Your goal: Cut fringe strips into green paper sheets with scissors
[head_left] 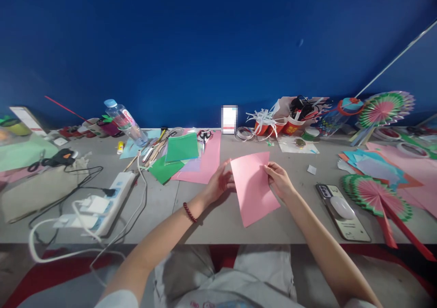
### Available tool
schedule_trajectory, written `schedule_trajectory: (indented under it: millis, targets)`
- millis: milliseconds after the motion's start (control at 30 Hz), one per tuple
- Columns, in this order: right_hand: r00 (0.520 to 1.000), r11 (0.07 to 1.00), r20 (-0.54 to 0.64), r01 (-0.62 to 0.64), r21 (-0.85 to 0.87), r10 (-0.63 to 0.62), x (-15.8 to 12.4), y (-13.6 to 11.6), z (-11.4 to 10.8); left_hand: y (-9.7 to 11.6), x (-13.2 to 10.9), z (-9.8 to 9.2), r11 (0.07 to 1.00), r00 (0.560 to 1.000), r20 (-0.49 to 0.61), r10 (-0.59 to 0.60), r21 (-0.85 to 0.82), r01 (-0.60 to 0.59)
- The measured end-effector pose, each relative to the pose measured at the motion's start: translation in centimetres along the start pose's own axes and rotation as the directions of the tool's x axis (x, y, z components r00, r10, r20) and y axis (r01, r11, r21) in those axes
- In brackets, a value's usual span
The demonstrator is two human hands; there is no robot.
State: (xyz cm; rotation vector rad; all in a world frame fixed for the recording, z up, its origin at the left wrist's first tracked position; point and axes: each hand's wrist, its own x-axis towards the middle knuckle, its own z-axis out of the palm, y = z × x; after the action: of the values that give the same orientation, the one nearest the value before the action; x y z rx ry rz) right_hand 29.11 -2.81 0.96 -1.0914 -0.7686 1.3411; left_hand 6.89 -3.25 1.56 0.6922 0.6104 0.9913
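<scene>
A pink sheet of paper (pixel 254 187) lies tilted on the grey table (pixel 211 217) in front of me. My left hand (pixel 220 183) grips its left edge near the top, fingers closed on the paper; a red bead bracelet sits on that wrist. My right hand (pixel 278 178) pinches the sheet's right edge, near the top corner. Both hands hold the same sheet between them.
Green and pink sheets (pixel 186 155) and scissors (pixel 205 136) lie behind. A power strip with cables (pixel 105 201), a glue gun (pixel 59 158) and a water bottle (pixel 126 121) are left. A phone (pixel 341 210) and folded paper fans (pixel 373 196) are right. Cups (pixel 283 123) stand at the back.
</scene>
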Motion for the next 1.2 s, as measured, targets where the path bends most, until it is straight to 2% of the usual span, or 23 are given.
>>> schedule_trajectory:
  millis: [100, 200, 267, 333, 400, 433, 567, 667, 800, 933, 1000, 1067, 1200]
  targets:
    - [0.997, 0.997, 0.069, -0.033, -0.077, 0.039, -0.9, 0.3, 1.5, 0.0, -0.1, 0.2, 0.992, 0.986, 0.142, 0.092, 0.070, -0.102]
    - [0.981, 0.972, 0.180, -0.029, -0.232, 0.072, -1.9, 0.5, 3.3, -0.1, -0.4, -0.2, 0.985, 0.951, 0.306, 0.048, 0.144, -0.096]
    - [0.974, 0.914, 0.226, 0.070, -0.399, 0.024, -2.6, 0.7, 4.5, 0.1, -0.4, -0.6, 0.984, 0.931, 0.365, -0.013, 0.169, -0.052]
    - [0.965, 0.805, 0.250, 0.214, -0.554, -0.084, -3.0, 0.9, 5.3, 0.3, -0.4, -1.0, 0.984, 0.928, 0.370, -0.038, 0.173, -0.028]
    - [0.954, 0.721, 0.249, 0.291, -0.628, -0.168, -3.4, 1.1, 5.7, 0.5, -0.2, -1.1, 0.983, 0.942, 0.334, -0.029, 0.178, -0.033]
    - [0.953, 0.719, 0.243, 0.296, -0.629, -0.180, -3.5, 1.2, 5.8, 0.5, -0.2, -1.1, 0.981, 0.952, 0.305, -0.014, 0.188, -0.046]
    - [0.959, 0.806, 0.249, 0.252, -0.535, -0.134, -3.7, 1.7, 5.1, 0.5, -0.5, -0.7, 0.948, 0.981, 0.170, 0.089, 0.287, -0.135]
    - [0.964, 0.796, 0.201, 0.258, -0.548, -0.174, -3.5, 1.4, 4.0, 0.9, -0.8, -0.1, 0.928, 0.982, 0.075, 0.170, 0.324, -0.186]
    - [0.974, 0.816, 0.079, 0.222, -0.534, -0.213, -3.0, -0.3, 1.9, 3.7, -1.5, 0.3, 0.939, 0.979, -0.031, 0.202, 0.289, -0.185]
    - [0.980, 0.843, 0.019, 0.182, -0.506, -0.200, -2.8, -1.4, -0.9, 7.3, -2.8, -0.7, 0.926, 0.994, -0.055, 0.098, 0.372, -0.071]
    - [0.970, 0.777, 0.003, 0.196, -0.598, -0.242, -2.8, -1.1, -2.1, 8.2, -3.4, -1.9, 0.880, 0.986, -0.144, 0.079, 0.476, -0.001]
    - [0.954, 0.647, 0.017, 0.215, -0.731, -0.298, -2.8, -0.7, -2.6, 8.3, -3.8, -3.4, 0.807, 0.967, -0.225, 0.121, 0.589, 0.036]
    - [0.894, 0.376, 0.184, 0.348, -0.859, -0.409, -4.8, -1.9, -0.8, 7.5, -4.1, -6.0, 0.644, 0.931, -0.241, 0.274, 0.765, 0.008]
